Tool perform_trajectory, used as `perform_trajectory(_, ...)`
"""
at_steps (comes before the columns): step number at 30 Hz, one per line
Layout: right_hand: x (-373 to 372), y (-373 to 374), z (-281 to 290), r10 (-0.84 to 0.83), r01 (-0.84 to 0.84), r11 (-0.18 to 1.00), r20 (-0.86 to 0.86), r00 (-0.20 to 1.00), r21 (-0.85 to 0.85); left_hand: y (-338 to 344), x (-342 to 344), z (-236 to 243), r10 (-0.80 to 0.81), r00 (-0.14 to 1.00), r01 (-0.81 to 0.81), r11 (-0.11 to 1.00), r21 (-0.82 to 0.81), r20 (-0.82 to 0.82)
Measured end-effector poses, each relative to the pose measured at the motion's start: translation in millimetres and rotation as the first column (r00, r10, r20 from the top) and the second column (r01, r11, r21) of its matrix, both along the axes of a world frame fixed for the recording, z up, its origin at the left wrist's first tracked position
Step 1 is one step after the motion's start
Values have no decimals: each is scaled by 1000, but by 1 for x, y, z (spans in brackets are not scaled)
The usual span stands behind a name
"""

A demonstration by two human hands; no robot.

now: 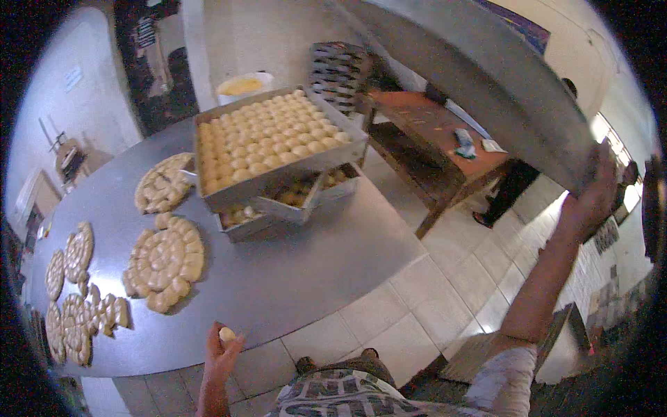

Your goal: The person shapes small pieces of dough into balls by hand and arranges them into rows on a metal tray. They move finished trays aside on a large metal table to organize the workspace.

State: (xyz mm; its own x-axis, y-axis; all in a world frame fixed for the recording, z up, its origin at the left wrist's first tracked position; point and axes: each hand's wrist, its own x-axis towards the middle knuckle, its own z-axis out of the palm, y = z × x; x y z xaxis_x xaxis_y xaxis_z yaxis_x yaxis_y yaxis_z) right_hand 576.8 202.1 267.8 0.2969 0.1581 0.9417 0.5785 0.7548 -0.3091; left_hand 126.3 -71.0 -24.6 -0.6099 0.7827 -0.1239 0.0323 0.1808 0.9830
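Observation:
Above the near edge of the metal table, my left hand (221,353) is closed around a small pale dough ball (227,334). My right hand (594,184), arm stretched up to the right, grips the end of a large grey metal tray (479,83). That tray is raised and tilted, its far end running out of the top of the view. On the table stands a metal pan (285,174) filled with rows of round dough balls (271,139). It rests on a second pan (267,226) holding more pieces, partly hidden.
Flat dough rounds made of joined pieces (165,260) lie on the metal table (299,292). Behind the pans are a white bucket (244,87) with yellow contents and a patterned chair (338,69). A wooden table (445,125) stands right; a person's dark-clad leg (511,194) shows beside it.

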Motion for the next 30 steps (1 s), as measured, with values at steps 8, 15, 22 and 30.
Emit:
perform_trajectory(8,-249,55,-85,455,-454,890,-31,890,38,-88,-36,-49,420,907,-420,907,-7,-9)
perform_trajectory(15,-341,93,-168,451,-503,861,348,822,73,-42,10,13,623,779,-624,781,-4,68)
perform_trajectory(22,-342,86,-172,527,-560,827,404,747,-44,-4,28,4,534,838,-545,830,-118,-112)
perform_trajectory(30,-356,-20,-264,949,-439,-125,21,-314,-890,82,35,19,-78,846,-94,952,292,528)
